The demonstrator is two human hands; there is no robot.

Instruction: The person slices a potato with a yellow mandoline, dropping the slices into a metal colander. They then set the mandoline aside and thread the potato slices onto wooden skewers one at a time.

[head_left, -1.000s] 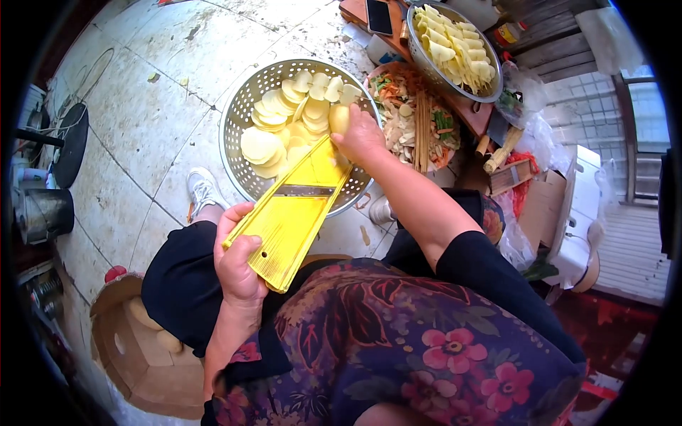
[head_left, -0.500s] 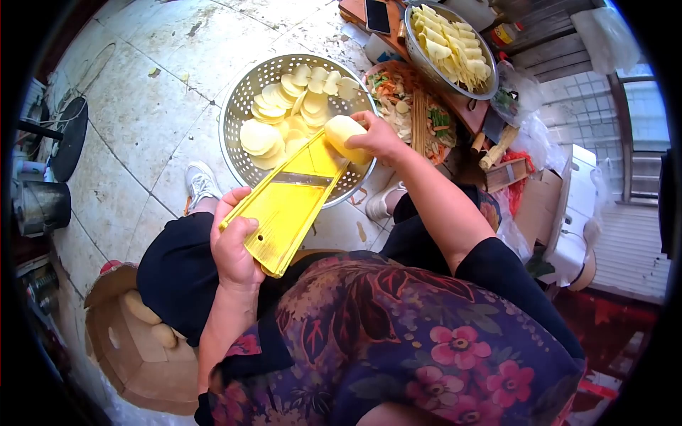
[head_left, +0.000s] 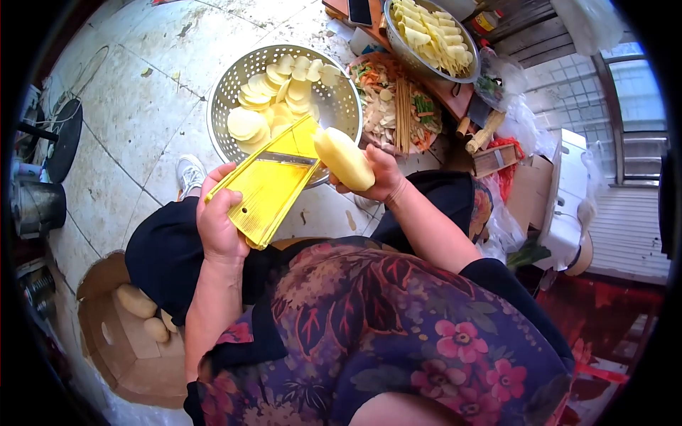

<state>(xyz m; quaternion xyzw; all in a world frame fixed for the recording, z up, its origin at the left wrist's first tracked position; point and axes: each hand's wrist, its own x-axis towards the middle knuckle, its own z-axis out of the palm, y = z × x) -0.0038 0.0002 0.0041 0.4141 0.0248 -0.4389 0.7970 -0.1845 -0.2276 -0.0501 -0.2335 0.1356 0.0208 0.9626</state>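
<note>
My left hand (head_left: 222,216) is wrapped round the lower end of a yellow mandoline slicer (head_left: 266,188), which has a metal blade across its middle. The slicer slants up to the right, its far end over a perforated metal colander (head_left: 226,85). Potato slices (head_left: 247,125) lie overlapping inside the colander. A long peeled potato (head_left: 344,157) is in my right hand (head_left: 380,174), just right of the slicer's upper part. My right fingers curl beneath and behind it, partly hidden.
At the upper right, a metal bowl (head_left: 472,69) holds rolled slices. Beside it are a tray of cut vegetables (head_left: 376,89), wooden skewers (head_left: 403,117), a phone (head_left: 359,11) and a cleaver (head_left: 477,110). A cardboard box (head_left: 142,373) with several unpeeled potatoes (head_left: 136,302) stands at the lower left.
My right hand has drawn the potato back toward me off the slicer's upper end and turned, so more of the potato shows. The whole view has shifted slightly.
</note>
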